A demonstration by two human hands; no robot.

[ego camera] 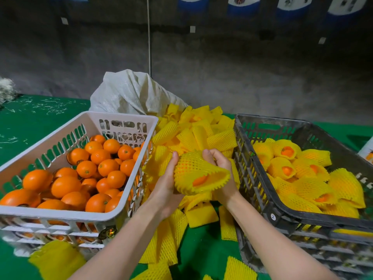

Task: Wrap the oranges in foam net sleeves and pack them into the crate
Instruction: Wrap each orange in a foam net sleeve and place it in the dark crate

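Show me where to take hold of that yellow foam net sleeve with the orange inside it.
Take the yellow foam net sleeve round its bulging middle, where the round orange fills it, coming from both sides, as the left hand and right hand do. The flared open end facing the person is loose, empty foam and would probably crumple under a grip.

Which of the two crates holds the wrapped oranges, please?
The dark crate on the right; the white crate on the left holds only bare oranges.
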